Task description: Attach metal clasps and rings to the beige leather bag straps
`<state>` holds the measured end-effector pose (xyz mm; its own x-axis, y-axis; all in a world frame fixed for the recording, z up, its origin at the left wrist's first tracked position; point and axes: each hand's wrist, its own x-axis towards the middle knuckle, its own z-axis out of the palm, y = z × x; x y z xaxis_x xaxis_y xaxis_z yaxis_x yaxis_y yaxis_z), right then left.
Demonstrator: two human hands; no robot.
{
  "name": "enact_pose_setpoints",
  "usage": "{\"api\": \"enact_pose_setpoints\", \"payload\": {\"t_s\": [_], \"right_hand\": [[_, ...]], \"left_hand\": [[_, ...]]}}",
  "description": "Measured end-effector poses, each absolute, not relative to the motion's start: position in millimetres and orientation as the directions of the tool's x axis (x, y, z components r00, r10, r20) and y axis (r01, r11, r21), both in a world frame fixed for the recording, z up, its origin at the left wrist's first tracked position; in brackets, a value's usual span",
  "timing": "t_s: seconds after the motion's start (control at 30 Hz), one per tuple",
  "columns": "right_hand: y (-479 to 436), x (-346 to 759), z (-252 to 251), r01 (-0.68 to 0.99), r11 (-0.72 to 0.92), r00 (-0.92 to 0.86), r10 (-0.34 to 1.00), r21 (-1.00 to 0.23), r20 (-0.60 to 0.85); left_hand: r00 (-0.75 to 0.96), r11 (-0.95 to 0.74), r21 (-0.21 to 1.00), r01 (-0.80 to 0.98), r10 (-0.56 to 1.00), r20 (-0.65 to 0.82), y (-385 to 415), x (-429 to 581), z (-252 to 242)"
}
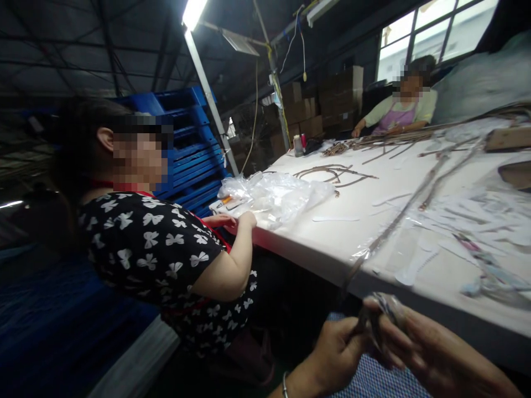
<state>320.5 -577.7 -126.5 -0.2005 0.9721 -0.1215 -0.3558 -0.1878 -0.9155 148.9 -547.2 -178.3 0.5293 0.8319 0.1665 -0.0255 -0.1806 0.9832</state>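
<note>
At the lower right, over a blue checked cloth [373,381], I have both hands close together below the table edge. Wrapped round a dark, bent bundle of thin strands [376,326], my left hand [338,351] is closed. Opposite it, my right hand [427,340] has its fingers curled on the same bundle, which looks shiny on top and is partly hidden and blurred. A long brown branch-like strand [390,229], partly in clear plastic, slopes across the table and over its edge near my hands; whether it joins the bundle I cannot tell.
The white table [286,235] carries clear plastic bags [274,193], curled brown strands [332,174], white strips and scissors-like tools [485,271]. A co-worker [166,249] stands close on the left; another person [398,110] is across the table. Blue pallets [191,160] are stacked behind.
</note>
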Motion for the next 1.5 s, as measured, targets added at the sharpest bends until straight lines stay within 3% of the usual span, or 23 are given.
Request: {"api": "enact_pose_setpoints", "payload": {"t_s": [0.1, 0.17, 0.23, 0.3, 0.37, 0.47, 0.57, 0.63, 0.7, 0.8, 0.9, 0.97, 1.07, 1.33, 1.4, 1.5], "right_hand": [[-565.0, 329.2, -124.5, -0.24, 0.083, 0.048, 0.996, -0.967, 0.073], [-554.1, 336.4, -136.0, 0.058, 0.277, 0.144, 0.948, -0.959, 0.283], [-544.5, 342.8, -155.8, 0.37, 0.488, 0.06, 0.836, -0.79, 0.545], [-539.6, 346.1, -177.3, 0.524, 0.659, -0.143, 0.692, -0.539, 0.708], [-541.2, 345.6, -194.1, 0.565, 0.736, -0.298, 0.603, -0.373, 0.74], [-551.8, 339.7, -206.2, 0.591, 0.754, -0.391, 0.578, -0.286, 0.717], [-561.8, 332.0, -207.8, 0.546, 0.77, -0.436, 0.598, -0.331, 0.672], [-565.3, 328.0, -205.1, 0.529, 0.701, -0.43, 0.707, -0.478, 0.561], [-566.8, 325.8, -199.7, 0.526, 0.506, -0.379, 0.859, -0.684, 0.344], [-567.0, 326.8, -190.8, 0.361, 0.03, -0.334, 0.938, -0.932, -0.099], [-567.7, 330.1, -185.2, 0.025, -0.366, -0.421, 0.84, -0.93, -0.342], [-570.2, 329.5, -180.7, -0.148, -0.48, -0.486, 0.797, -0.865, -0.359], [-577.5, 322.3, -168.8, -0.245, -0.508, -0.538, 0.78, -0.826, -0.32], [-592.2, 309.5, -140.4, -0.334, -0.412, -0.608, 0.781, -0.848, -0.14], [-589.6, 310.4, -135.6, -0.391, -0.354, -0.557, 0.826, -0.85, -0.087], [-581.6, 315.1, -126.1, -0.483, -0.122, -0.326, 0.944, -0.867, 0.049]], "left_hand": [[0.605, 0.049, 0.986, -0.159, 0.794, 0.058, -559.3, 160.3, -187.5], [0.633, 0.102, 0.975, -0.198, 0.773, 0.048, -564.0, 163.6, -188.0], [0.623, 0.13, 0.971, -0.201, 0.782, 0.025, -564.8, 161.5, -181.6], [0.59, 0.171, 0.964, -0.202, 0.807, -0.02, -562.4, 154.3, -170.5], [0.57, 0.22, 0.954, -0.205, 0.819, -0.067, -558.4, 144.4, -159.7], [0.52, 0.291, 0.936, -0.197, 0.84, -0.152, -551.9, 131.1, -151.9], [0.434, 0.341, 0.928, -0.149, 0.866, -0.249, -543.9, 124.4, -155.0], [0.414, 0.345, 0.935, -0.082, 0.865, -0.283, -537.0, 121.7, -159.0], [0.39, 0.271, 0.962, 0.03, 0.883, -0.261, -530.2, 118.4, -162.3], [0.218, -0.109, 0.946, 0.306, 0.975, 0.042, -526.3, 112.8, -167.6], [0.22, -0.452, 0.733, 0.509, 0.891, 0.396, -536.2, 111.9, -179.5], [0.382, -0.58, 0.649, 0.493, 0.814, 0.438, -548.1, 115.5, -192.0], [0.509, -0.655, 0.627, 0.422, 0.743, 0.434, -558.9, 123.5, -209.5], [0.427, -0.578, 0.724, 0.377, 0.802, 0.418, -528.4, 127.7, -188.9], [0.432, -0.516, 0.801, 0.303, 0.824, 0.367, -530.2, 132.8, -185.2], [0.465, -0.352, 0.918, 0.184, 0.854, 0.234, -542.1, 143.5, -188.2]]}}
